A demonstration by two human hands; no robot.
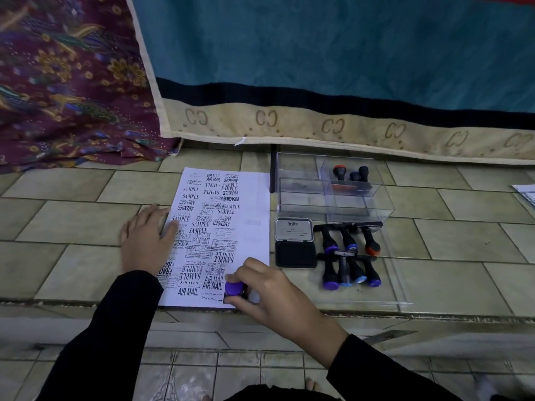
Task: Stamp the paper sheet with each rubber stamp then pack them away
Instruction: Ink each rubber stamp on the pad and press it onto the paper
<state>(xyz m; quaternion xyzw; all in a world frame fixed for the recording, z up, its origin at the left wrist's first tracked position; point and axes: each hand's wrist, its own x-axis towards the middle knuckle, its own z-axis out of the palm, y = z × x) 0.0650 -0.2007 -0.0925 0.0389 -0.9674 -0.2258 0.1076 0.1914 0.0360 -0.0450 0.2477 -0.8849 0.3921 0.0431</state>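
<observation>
Nearest me, my right hand [266, 290] pinches the purple-topped stamp [234, 289] upright on the paper sheet [254, 198] near its bottom edge to print squarely, while my left hand [147, 238], fingers together and flat, pins the sheet's left edge against sliding.

Place: a home, on the floor
Signs: tiled floor [86, 215]; far mattress [318, 68]; batik cloth [66, 82] far left
</observation>
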